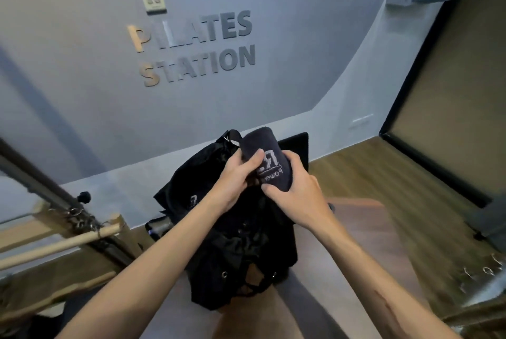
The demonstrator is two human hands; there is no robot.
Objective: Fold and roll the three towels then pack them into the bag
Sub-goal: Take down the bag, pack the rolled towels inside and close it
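A rolled dark grey towel [267, 152] with a white logo stands tilted above the mouth of a black drawstring bag [232, 251]. My right hand [295, 191] grips the towel's lower end from the right. My left hand [238, 177] holds the towel's left side, thumb across the roll, at the bag's opening. The bag slumps on a wooden table [356, 229] in front of me. No other towels can be seen; the inside of the bag is hidden.
A grey wall with "PILATES STATION" lettering [197, 48] rises just behind the table. Pilates equipment with a wooden bar [68, 243] and metal frame stands at the left. A dark flat object [295, 144] sits behind the bag. Wooden floor lies to the right.
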